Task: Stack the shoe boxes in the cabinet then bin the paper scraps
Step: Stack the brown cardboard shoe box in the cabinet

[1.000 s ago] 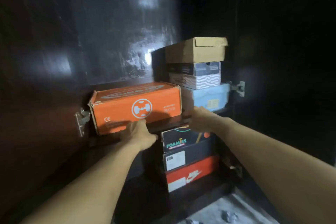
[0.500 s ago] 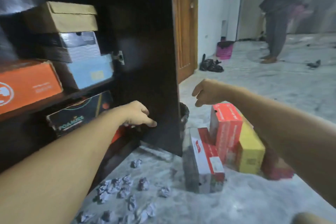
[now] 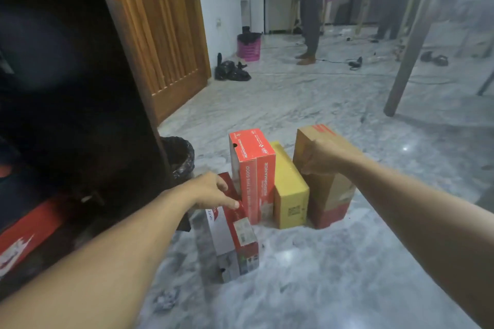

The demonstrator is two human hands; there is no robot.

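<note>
Several shoe boxes stand together on the marble floor. These are a red-and-white box (image 3: 227, 243) in front, an upright red box (image 3: 252, 168), a yellow box (image 3: 290, 189) and a tall brown box (image 3: 328, 195) on the right. My left hand (image 3: 213, 191) lies with fingers spread on top of the red-and-white box. My right hand (image 3: 318, 157) is curled around the upper left edge of the brown box. A crumpled paper scrap (image 3: 167, 299) lies near the bottom edge. A black-lined bin (image 3: 179, 155) stands behind the dark cabinet door (image 3: 107, 88). Inside the cabinet, low on the left, a red box (image 3: 26, 227) shows.
A wooden door (image 3: 165, 35) stands behind the cabinet. Farther back are a black bag (image 3: 232, 73), a pink basket (image 3: 248, 47) and a standing person (image 3: 310, 8). A table leg (image 3: 409, 61) and cables sit at the right.
My view has swung right, from the cabinet shelves to the boxes on the floor. Both hands left the orange box on the shelf and came down onto the floor boxes.
</note>
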